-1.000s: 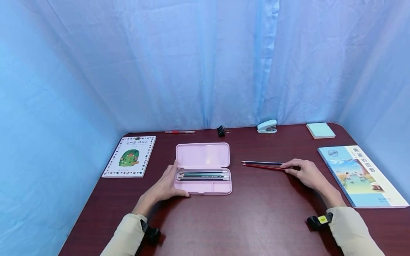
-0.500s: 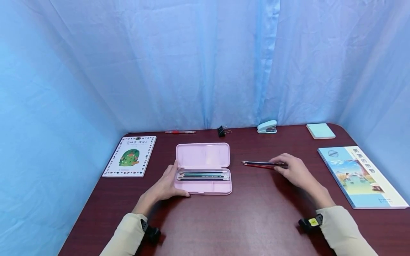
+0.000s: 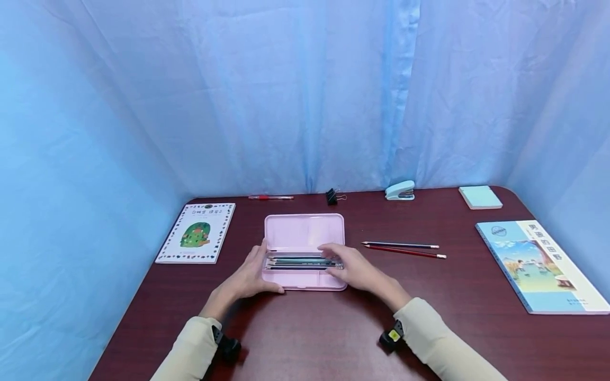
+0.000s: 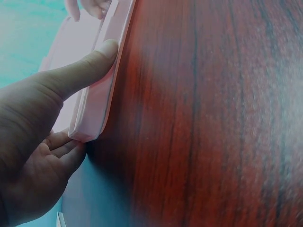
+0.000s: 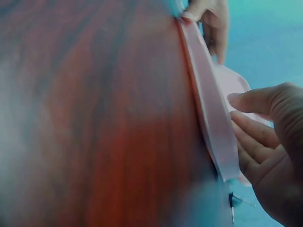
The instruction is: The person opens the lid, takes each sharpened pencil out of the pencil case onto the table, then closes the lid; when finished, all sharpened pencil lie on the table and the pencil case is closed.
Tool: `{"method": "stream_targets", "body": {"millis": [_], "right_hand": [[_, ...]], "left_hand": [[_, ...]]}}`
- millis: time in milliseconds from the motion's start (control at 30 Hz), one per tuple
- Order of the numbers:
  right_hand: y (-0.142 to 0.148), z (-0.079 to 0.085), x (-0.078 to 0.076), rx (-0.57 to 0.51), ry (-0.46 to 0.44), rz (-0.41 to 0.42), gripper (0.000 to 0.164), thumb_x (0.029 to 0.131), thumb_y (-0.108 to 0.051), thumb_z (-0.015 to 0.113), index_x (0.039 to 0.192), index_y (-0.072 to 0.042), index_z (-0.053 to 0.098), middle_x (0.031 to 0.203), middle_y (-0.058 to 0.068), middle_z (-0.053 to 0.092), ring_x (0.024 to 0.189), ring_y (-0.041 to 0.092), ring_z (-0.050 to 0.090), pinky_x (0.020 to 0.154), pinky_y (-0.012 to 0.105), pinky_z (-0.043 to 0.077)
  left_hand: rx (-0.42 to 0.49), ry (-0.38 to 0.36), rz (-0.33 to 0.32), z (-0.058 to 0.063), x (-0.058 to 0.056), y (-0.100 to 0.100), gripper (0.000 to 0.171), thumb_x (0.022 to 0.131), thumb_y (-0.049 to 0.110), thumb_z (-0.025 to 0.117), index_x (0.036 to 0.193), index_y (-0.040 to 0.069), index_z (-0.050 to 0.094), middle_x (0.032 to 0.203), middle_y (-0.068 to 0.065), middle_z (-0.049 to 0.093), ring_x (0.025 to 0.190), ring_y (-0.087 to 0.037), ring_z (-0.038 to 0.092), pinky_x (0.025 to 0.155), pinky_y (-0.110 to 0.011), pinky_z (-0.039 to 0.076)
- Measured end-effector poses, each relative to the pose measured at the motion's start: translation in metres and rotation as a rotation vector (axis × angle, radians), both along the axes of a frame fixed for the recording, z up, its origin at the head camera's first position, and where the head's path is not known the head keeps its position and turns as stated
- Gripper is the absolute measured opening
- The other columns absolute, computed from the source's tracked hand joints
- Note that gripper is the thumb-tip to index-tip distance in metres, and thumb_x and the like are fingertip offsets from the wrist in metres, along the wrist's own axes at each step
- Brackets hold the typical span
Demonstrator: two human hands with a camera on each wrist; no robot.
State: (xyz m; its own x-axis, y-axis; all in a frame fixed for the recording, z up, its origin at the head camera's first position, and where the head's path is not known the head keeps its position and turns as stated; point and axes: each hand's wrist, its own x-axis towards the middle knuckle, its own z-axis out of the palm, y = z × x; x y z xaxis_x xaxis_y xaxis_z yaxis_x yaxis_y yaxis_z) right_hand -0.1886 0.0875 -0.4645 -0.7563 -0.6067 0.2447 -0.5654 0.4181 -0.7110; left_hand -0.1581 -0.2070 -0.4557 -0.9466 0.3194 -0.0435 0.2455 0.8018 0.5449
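A pink pencil case (image 3: 290, 278) lies on the table with its lid (image 3: 305, 230) raised to the back. Several pencils (image 3: 300, 262) lie side by side in its rear compartment. My left hand (image 3: 245, 275) holds the case's left end, thumb along the front edge and fingers at the side, as the left wrist view (image 4: 52, 127) also shows. Over the right end of the case is my right hand (image 3: 355, 267), its thumb and fingers spread above the pencil ends; no pencil shows in its grip. Right of the case, a dark pencil (image 3: 405, 245) and a red pencil (image 3: 405, 251) lie on the table.
Along the back edge lie a red pen (image 3: 271, 197), a black binder clip (image 3: 332, 197), a mint stapler (image 3: 400, 191) and a sticky-note pad (image 3: 480, 197). A white book (image 3: 195, 233) is at left, a blue-and-white book (image 3: 538, 267) at right. Curtains (image 3: 305, 95) surround the table.
My right hand has let go of the dark and red pencils and moved left to the pencil case. The left hand stays on the case.
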Motion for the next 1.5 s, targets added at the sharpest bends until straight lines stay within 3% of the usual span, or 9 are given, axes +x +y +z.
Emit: {"method": "stream_targets", "body": {"millis": [167,367,633,867,1033,1267,1500], "right_hand": [[-0.014,0.000,0.003,0.065,0.083,0.051,0.045,0.081,0.003,0.063,0.124,-0.002,0.051,0.096,0.007,0.063,0.087,0.016,0.060,0.078,0.031,0.049],[-0.018,0.002,0.000,0.118,0.109,0.029,0.042,0.079,0.006,0.061,0.120,-0.002,0.055,0.086,0.003,0.062,0.080,0.012,0.058,0.073,0.029,0.048],[-0.019,-0.002,0.000,0.092,0.149,0.004,0.040,0.075,0.006,0.064,0.114,-0.002,0.057,0.079,-0.001,0.058,0.072,0.007,0.052,0.067,0.025,0.045],[-0.018,-0.002,-0.001,0.072,0.065,-0.002,0.035,0.078,0.003,0.066,0.111,-0.006,0.062,0.080,0.000,0.061,0.071,0.006,0.053,0.065,0.024,0.046],[-0.015,-0.003,-0.002,0.056,0.086,-0.022,0.022,0.079,-0.002,0.068,0.100,-0.008,0.068,0.081,-0.002,0.063,0.074,0.005,0.055,0.068,0.023,0.047],[0.014,0.008,-0.003,0.038,0.034,-0.115,0.015,0.081,-0.005,0.068,0.092,-0.014,0.071,0.087,-0.006,0.064,0.078,0.008,0.055,0.071,0.027,0.047],[0.080,0.008,-0.002,0.063,0.032,-0.238,0.013,0.082,-0.010,0.068,0.094,-0.016,0.071,0.088,-0.005,0.065,0.076,0.008,0.055,0.069,0.028,0.046]], "left_hand": [[0.009,0.009,0.001,0.000,-0.001,0.000,0.129,0.057,0.049,0.083,0.148,0.004,0.003,0.136,-0.016,0.031,0.122,-0.024,0.034,0.103,-0.039,0.030],[0.012,0.005,0.004,0.001,-0.001,-0.001,0.130,0.057,0.049,0.083,0.148,0.004,0.003,0.137,-0.016,0.031,0.122,-0.024,0.033,0.103,-0.039,0.030],[0.012,0.012,-0.003,0.000,-0.001,-0.001,0.129,0.057,0.050,0.083,0.148,0.004,0.004,0.136,-0.016,0.032,0.122,-0.024,0.033,0.103,-0.039,0.030],[0.011,0.024,-0.009,-0.001,0.000,0.000,0.129,0.057,0.050,0.083,0.148,0.003,0.004,0.135,-0.016,0.033,0.123,-0.025,0.033,0.103,-0.039,0.029],[0.011,0.019,-0.002,-0.002,0.000,0.000,0.130,0.057,0.051,0.083,0.148,0.003,0.004,0.135,-0.015,0.034,0.122,-0.024,0.034,0.103,-0.039,0.030],[0.011,0.007,0.011,-0.004,0.001,0.000,0.131,0.056,0.053,0.082,0.148,0.006,0.002,0.136,-0.013,0.032,0.122,-0.023,0.034,0.103,-0.039,0.030],[0.013,0.013,0.007,-0.005,0.000,-0.001,0.130,0.056,0.053,0.082,0.148,0.006,0.003,0.137,-0.014,0.031,0.123,-0.023,0.033,0.103,-0.039,0.030]]}}
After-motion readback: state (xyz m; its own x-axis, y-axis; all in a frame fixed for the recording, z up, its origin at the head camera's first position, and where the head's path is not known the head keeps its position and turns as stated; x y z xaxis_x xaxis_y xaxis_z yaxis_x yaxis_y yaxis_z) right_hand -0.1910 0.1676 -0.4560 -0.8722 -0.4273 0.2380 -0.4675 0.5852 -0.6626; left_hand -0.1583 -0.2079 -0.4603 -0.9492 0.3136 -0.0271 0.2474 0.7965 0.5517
